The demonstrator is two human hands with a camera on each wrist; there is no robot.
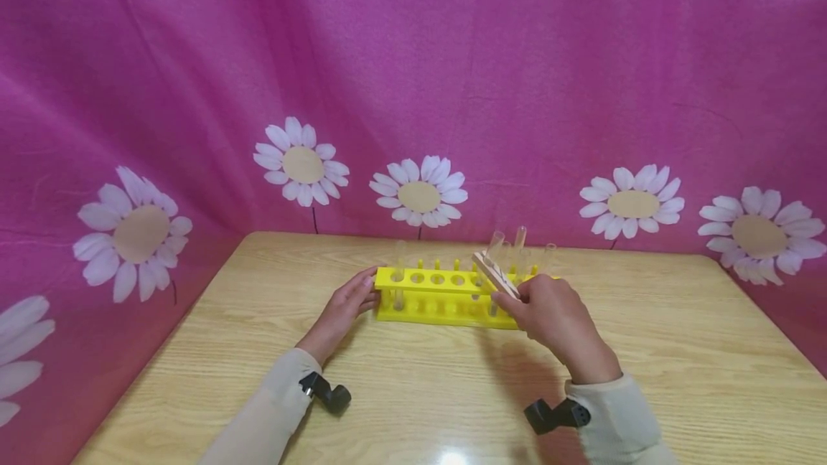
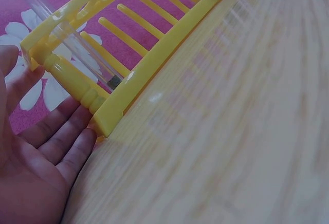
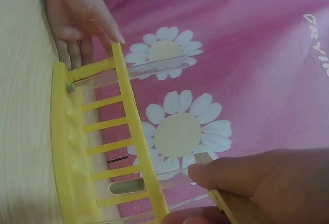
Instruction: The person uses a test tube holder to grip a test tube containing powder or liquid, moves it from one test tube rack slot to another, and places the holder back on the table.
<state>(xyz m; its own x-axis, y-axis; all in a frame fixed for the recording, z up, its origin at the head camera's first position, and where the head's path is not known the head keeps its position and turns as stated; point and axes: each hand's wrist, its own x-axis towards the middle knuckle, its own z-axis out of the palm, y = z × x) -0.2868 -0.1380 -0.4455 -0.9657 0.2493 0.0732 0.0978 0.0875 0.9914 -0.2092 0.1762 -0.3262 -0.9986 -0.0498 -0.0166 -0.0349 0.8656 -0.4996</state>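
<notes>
The person's right hand (image 1: 558, 318) is gripping a flat, pale wooden test-tube clamp (image 1: 497, 278), fingers curled around its handle, and the clamp is holding a clear, slim glass test tube (image 1: 494, 246) near its mouth. That tube is leaning, passing through a hole in the yellow plastic test-tube rack (image 1: 439, 289), and its dark-tinted rounded end is hanging short of the base. Whether it is going in or coming out, I am not able to tell.

The left hand (image 1: 345, 305) is bracing the rack's left end on the light wood-grained bench (image 1: 388, 379), its fingers lying extended against the end post and base. That is serving well, I'd say: the rack should be staying flat while the tube is moving.

For a clean pass, the right wrist should be turning until the tube is standing in line with its hole, as a slanting tube is likely to be scraping the rim. The fingers should be squeezing only lightly, since pressing hard on the clamp's arms could be loosening its bite. Clear glass tubes (image 1: 520, 242) are standing close by, so the clamp should be clearing their mouths.
</notes>
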